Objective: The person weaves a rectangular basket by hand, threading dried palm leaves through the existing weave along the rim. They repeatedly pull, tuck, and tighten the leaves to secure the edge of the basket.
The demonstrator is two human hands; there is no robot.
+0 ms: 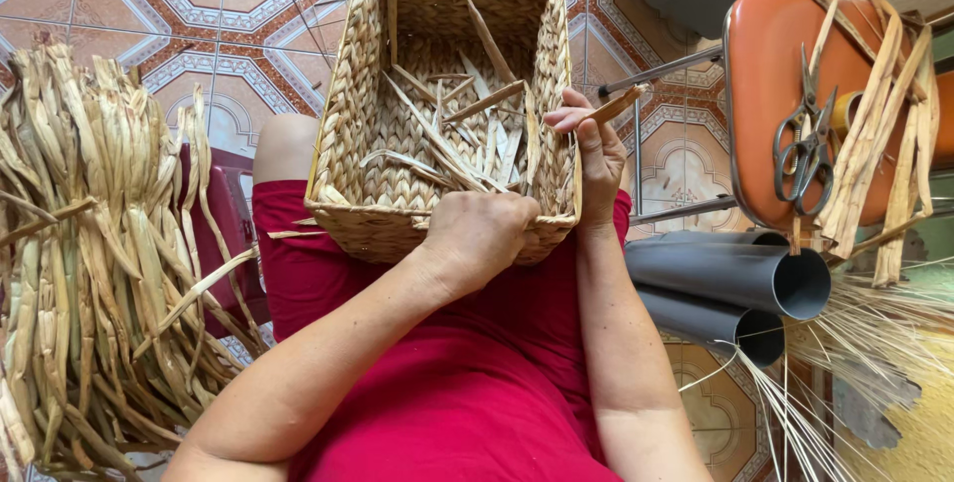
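Observation:
A rectangular woven straw basket [358, 114] rests on my lap, its open side facing me, with loose strand ends sticking up inside. My left hand [479, 234] is closed over the near rim of the basket, gripping it. My right hand [596, 149] is at the basket's right wall and pinches a short tan straw strand [620, 102] between thumb and fingers. I wear red clothing [477, 383].
A big bundle of dried straw leaves [89, 243] lies at my left. At right, an orange chair seat [765, 84] carries scissors [807, 139] and more straw strips [879, 134]. Two grey pipes [735, 278] and thin reeds [855, 343] lie below it. The floor is patterned tile.

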